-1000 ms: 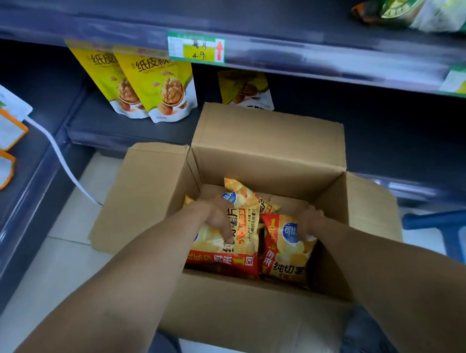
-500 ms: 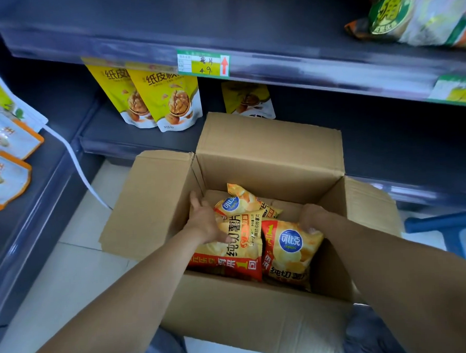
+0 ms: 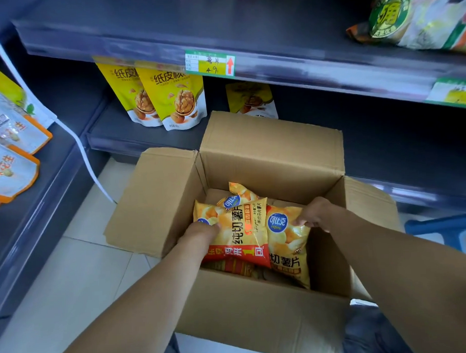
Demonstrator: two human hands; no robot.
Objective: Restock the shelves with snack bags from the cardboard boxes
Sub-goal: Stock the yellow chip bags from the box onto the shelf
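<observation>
- The left hand (image 3: 199, 233) is down inside the cardboard box (image 3: 259, 308). Its fingers (image 3: 214, 227) curl on the left edge of the left chip bag (image 3: 237, 229) and seem to hold it, but the tips are hidden behind the foil.
- The right hand (image 3: 317, 215) keeps its fingers (image 3: 299, 222) narrow and pinches the upper right edge of the right chip bag (image 3: 285, 243).
- This right bag lies partly under the left one. A third bag (image 3: 240, 192) leans just beyond both sets of fingers, and more bags lie below them.
- I judge the step to be lifting the bags out. The upper shelf (image 3: 166, 27), above and beyond the fingers, carries no chip bag where it shows, so the restocking looks to be at an early stage.
- Possible problem: both grips are only on the edges of smooth, air-filled foil. One bag can slip out and fall back when the hands rise.
- Possible problem: because the two bags overlap, pulling them apart at different speeds can drag the third bag up, and it may fall over the box wall.
- Possible problem: a harder squeeze to stop the slipping can crush the chips.
- Possible problem: the raised back flap (image 3: 270, 148) stands between the fingers and the shelves, and a bag can catch on it.
</observation>
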